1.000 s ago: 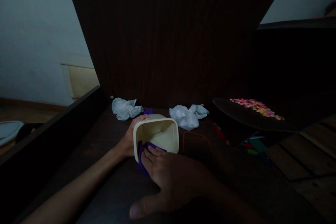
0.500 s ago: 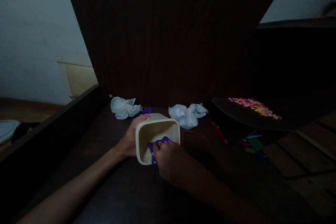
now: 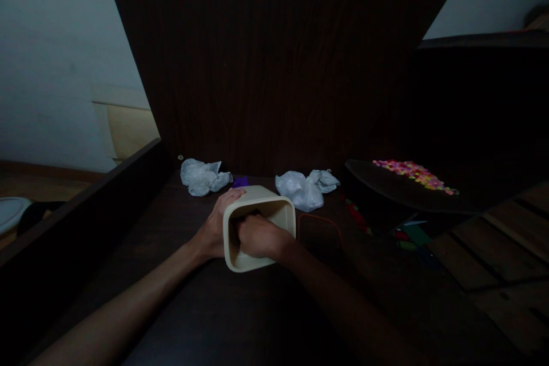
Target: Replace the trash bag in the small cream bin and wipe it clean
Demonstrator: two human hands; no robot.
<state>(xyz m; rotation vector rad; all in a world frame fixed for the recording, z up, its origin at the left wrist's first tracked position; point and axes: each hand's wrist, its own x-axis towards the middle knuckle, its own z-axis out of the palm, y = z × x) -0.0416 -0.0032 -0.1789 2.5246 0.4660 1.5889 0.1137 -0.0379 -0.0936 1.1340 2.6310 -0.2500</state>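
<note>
A cream plastic bin (image 3: 259, 193) is tipped on its side with its mouth facing me. My left hand (image 3: 215, 227) is wrapped round its left side, the thumb side resting along the top edge. Deep inside the bin is my right hand (image 3: 258, 235), knuckles bent and fingers out of sight against the inner left wall. The purple cloth it gripped half a second ago is now hidden behind the hand.
Two crumpled plastic bags, one at left (image 3: 205, 177) and one at right (image 3: 301, 189), lie behind the bin. A purple piece (image 3: 241, 181) sits between them. An orange-brown rim (image 3: 321, 218) stands right of it. Pink and yellow bits (image 3: 414, 174) cover a dark surface.
My right hand has pushed further into the bin, up and to the left, and the purple cloth has gone out of view. The left hand and bin have barely shifted.
</note>
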